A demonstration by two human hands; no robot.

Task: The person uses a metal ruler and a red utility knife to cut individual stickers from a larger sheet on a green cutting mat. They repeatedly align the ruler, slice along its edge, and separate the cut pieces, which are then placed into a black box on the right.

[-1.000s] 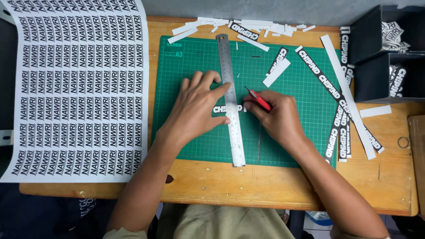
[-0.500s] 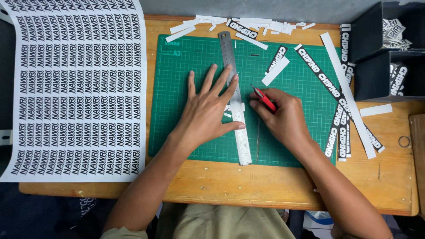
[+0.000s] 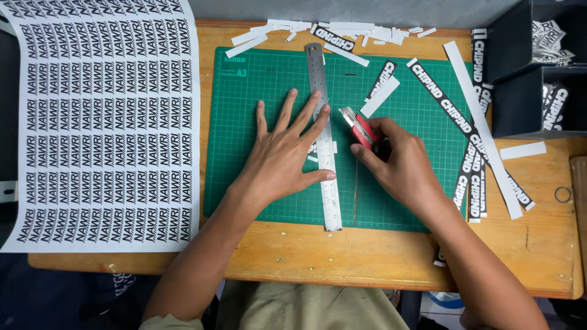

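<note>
The left hand point(image 3: 284, 156) lies flat with fingers spread, pressing the steel ruler point(image 3: 324, 134) against the green cutting mat point(image 3: 251, 183); the fingertips and thumb rest on the ruler, gripping nothing. The right hand point(image 3: 400, 168), just beside the ruler at 3 o'clock, is closed around a red utility knife point(image 3: 358, 127), its blade end pointing toward 11 o'clock. A small paper piece point(image 3: 313, 153) shows between the left fingers under the ruler.

Since the earlier frames the ruler has shifted slightly and the knife tip has come up off the ruler's edge.

At 9 o'clock, a large printed label sheet point(image 3: 98, 122) overhangs the wooden table point(image 3: 367, 256). At 3 o'clock lie cut label strips point(image 3: 477, 128). At 12 o'clock, white offcuts point(image 3: 330, 30) are scattered; black bins point(image 3: 526, 73) stand at 2 o'clock.
</note>
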